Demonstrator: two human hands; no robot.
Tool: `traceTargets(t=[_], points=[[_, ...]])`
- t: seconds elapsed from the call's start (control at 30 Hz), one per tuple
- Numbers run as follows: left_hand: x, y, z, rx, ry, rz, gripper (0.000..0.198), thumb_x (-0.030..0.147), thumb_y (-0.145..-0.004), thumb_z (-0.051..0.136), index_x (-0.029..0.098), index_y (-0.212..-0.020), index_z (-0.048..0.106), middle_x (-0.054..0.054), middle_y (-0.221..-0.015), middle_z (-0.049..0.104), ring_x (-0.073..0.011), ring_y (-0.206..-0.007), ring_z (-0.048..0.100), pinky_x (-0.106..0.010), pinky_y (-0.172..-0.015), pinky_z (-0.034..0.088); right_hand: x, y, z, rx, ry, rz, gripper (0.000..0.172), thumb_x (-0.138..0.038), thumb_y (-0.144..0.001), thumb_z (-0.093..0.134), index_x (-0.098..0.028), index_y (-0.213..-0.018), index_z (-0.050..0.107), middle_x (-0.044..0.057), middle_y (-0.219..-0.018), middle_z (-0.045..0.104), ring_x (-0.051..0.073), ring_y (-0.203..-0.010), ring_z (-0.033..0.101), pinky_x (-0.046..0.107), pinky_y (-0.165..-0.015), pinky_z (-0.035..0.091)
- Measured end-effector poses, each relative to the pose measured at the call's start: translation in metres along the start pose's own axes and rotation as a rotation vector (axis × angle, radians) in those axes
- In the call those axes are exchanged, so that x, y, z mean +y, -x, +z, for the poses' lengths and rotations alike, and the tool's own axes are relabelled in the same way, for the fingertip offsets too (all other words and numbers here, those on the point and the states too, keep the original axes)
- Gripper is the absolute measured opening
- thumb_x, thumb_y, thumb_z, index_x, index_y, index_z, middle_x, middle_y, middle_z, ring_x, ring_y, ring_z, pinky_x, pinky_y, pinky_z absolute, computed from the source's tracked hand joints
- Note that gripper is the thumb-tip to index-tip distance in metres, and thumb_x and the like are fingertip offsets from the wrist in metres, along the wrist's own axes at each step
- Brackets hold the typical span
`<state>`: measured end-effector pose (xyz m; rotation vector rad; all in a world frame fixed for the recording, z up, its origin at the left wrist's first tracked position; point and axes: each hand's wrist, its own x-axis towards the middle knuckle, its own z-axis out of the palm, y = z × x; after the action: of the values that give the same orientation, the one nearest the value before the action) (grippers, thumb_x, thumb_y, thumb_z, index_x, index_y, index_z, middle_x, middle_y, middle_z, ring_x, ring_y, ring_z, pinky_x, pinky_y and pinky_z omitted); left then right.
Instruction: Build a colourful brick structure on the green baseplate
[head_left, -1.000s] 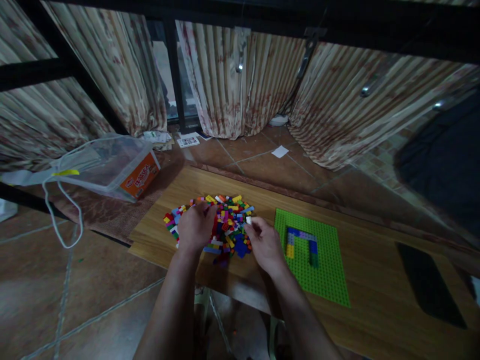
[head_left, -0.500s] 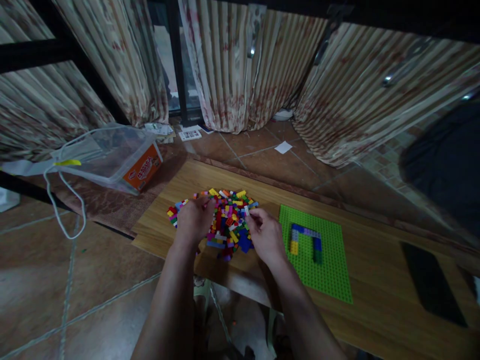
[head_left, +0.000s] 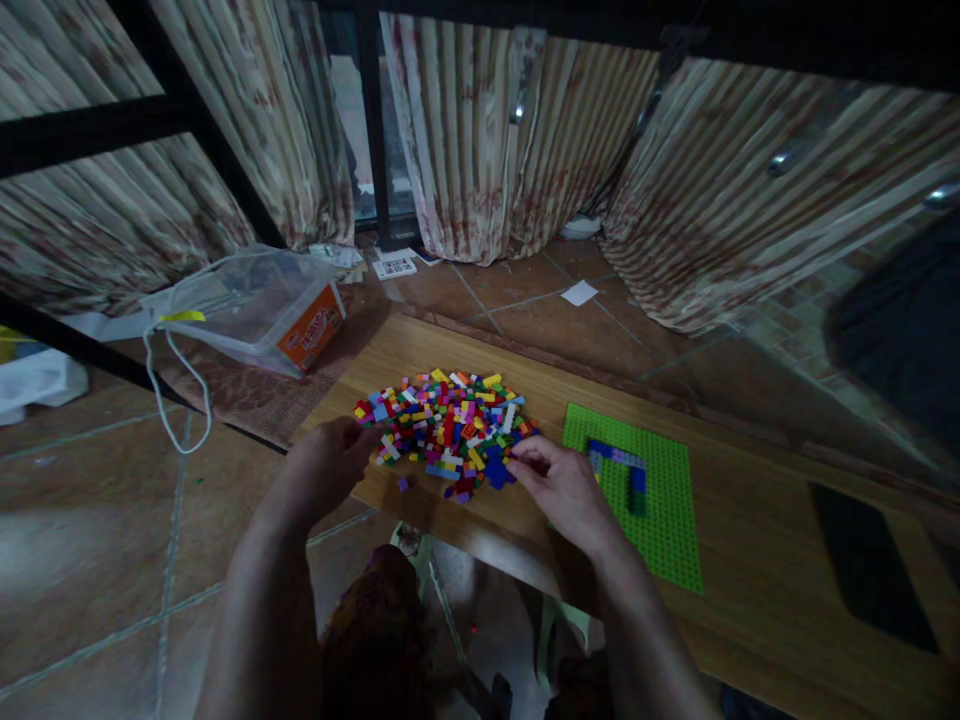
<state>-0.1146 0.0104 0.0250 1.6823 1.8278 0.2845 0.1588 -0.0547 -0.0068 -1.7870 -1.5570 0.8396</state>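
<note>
Your left hand (head_left: 330, 465) is hovering over the near-left edge of the long wood-grained table (head_left: 750, 560), its fingertips pointing at the near-left side of the heap of small multicoloured plastic bricks (head_left: 450, 425). Your right hand (head_left: 559, 480) is reaching over the front edge, its thumb and fingertips sitting close together beside the heap's right side, near a dark blue piece (head_left: 496, 470). You are not showing whether either grip is holding a brick, so I cannot tell.

The heap is lying near the table's left end, with a strip of wood running along its far side and another along its front. The gap between the heap and the square, bright green studded baseplate (head_left: 671, 540) is narrow, and your right hand is filling much of it. Right of the baseplate, a wider stretch of wood is reaching to the flat black rectangular slab (head_left: 870, 565).

Counting, you are having two hands over one heap, its bricks being too many to number; one loose purple brick (head_left: 403, 484) is lying just in front. One baseplate is carrying one angled brick wall (head_left: 619, 455), partly hidden behind your right hand. One clear plastic bin (head_left: 232, 310) with one orange label (head_left: 313, 328) is standing beyond the table's left end.
</note>
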Motion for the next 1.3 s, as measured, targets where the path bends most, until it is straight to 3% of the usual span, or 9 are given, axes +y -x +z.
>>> traceTargets(t=[0.07, 0.17, 0.3, 0.43, 0.6, 0.73, 0.9, 1.07, 1.3], points=[[-0.012, 0.014, 0.007, -0.054, -0.015, 0.0, 0.041, 0.056, -0.082, 0.047, 0.018, -0.074, 0.06, -0.003, -0.061, 0.064, -0.017, -0.055, 0.057, -0.026, -0.052, 0.035, -0.001, 0.009, 0.002, -0.061, 0.065, -0.012, 0.014, -0.028, -0.08, 0.062, -0.022, -0.092, 0.066, 0.0, -0.077, 0.068, 0.015, -0.067, 0.062, 0.028, -0.064, 0.045], [-0.024, 0.029, 0.027, -0.164, 0.065, 0.043, 0.039, 0.055, -0.083, 0.047, 0.019, -0.082, 0.063, -0.004, -0.069, 0.067, -0.0184, -0.06, 0.061, -0.026, -0.054, 0.038, -0.001, 0.017, 0.01, -0.034, 0.218, -0.016, 0.024, -0.026, -0.076, 0.067, -0.023, -0.1, 0.065, 0.001, -0.086, 0.067, 0.016, -0.071, 0.062, 0.028, -0.066, 0.045], [-0.024, 0.031, 0.05, -0.096, 0.103, 0.096, 0.036, 0.052, -0.083, 0.048, 0.019, -0.082, 0.061, -0.004, -0.072, 0.067, -0.0193, -0.066, 0.061, -0.027, -0.057, 0.04, 0.0, 0.018, 0.024, 0.015, 0.379, -0.015, 0.027, -0.024, -0.075, 0.068, -0.022, -0.103, 0.064, 0.005, -0.097, 0.067, 0.018, -0.079, 0.063, 0.03, -0.071, 0.045], [-0.011, 0.026, 0.059, -0.089, 0.241, 0.13, 0.033, 0.049, -0.084, 0.05, 0.019, -0.086, 0.062, -0.004, -0.076, 0.068, -0.0197, -0.069, 0.062, -0.027, -0.061, 0.043, 0.001, 0.016, 0.031, 0.032, 0.414, -0.017, 0.026, -0.023, -0.077, 0.066, -0.022, -0.102, 0.063, 0.006, -0.103, 0.066, 0.021, -0.089, 0.064, 0.032, -0.075, 0.046], [0.011, 0.032, 0.062, -0.042, 0.3, 0.137, 0.031, 0.047, -0.084, 0.052, 0.019, -0.092, 0.062, -0.003, -0.076, 0.067, -0.0184, -0.066, 0.061, -0.027, -0.059, 0.043, 0.002, 0.014, 0.03, 0.027, 0.369, -0.026, 0.024, -0.022, -0.078, 0.063, -0.021, -0.102, 0.062, 0.006, -0.095, 0.067, 0.02, -0.084, 0.064, 0.031, -0.075, 0.046], [0.034, 0.035, 0.06, -0.044, 0.337, 0.264, 0.027, 0.043, -0.086, 0.05, 0.019, -0.09, 0.063, -0.003, -0.075, 0.066, -0.0161, -0.064, 0.059, -0.026, -0.059, 0.041, 0.002, 0.014, 0.027, 0.007, 0.347, -0.029, 0.028, -0.021, -0.077, 0.063, -0.02, -0.105, 0.061, 0.006, -0.096, 0.066, 0.02, -0.082, 0.063, 0.031, -0.075, 0.046], [0.052, 0.043, 0.058, -0.317, 0.227, 0.425, 0.023, 0.034, -0.082, 0.055, 0.021, -0.065, 0.063, 0.0, -0.059, 0.059, -0.0137, -0.053, 0.051, -0.023, -0.05, 0.034, 0.004, 0.013, 0.026, -0.005, 0.349, -0.032, 0.03, -0.017, -0.074, 0.062, -0.021, -0.104, 0.061, 0.006, -0.097, 0.065, 0.02, -0.084, 0.062, 0.031, -0.074, 0.046], [0.041, 0.053, 0.068, -0.473, 0.269, 0.371, 0.025, 0.037, -0.081, 0.056, 0.021, -0.065, 0.064, 0.0, -0.057, 0.058, -0.013, -0.051, 0.049, -0.022, -0.048, 0.032, -0.002, 0.013, 0.024, -0.01, 0.274, -0.009, 0.027, -0.019, -0.073, 0.063, -0.019, -0.1, 0.063, 0.005, -0.09, 0.065, 0.018, -0.079, 0.06, 0.03, -0.073, 0.045], [0.029, 0.034, 0.086, -0.231, 0.278, 0.367, 0.026, 0.038, -0.083, 0.052, 0.019, -0.08, 0.07, 0.0, -0.067, 0.062, -0.0137, -0.063, 0.052, -0.023, -0.059, 0.038, 0.01, 0.011, 0.006, 0.002, -0.043, 0.037, 0.028, -0.035, -0.073, 0.066, -0.018, -0.095, 0.063, 0.003, -0.084, 0.066, 0.016, -0.073, 0.061, 0.029, -0.069, 0.046]])
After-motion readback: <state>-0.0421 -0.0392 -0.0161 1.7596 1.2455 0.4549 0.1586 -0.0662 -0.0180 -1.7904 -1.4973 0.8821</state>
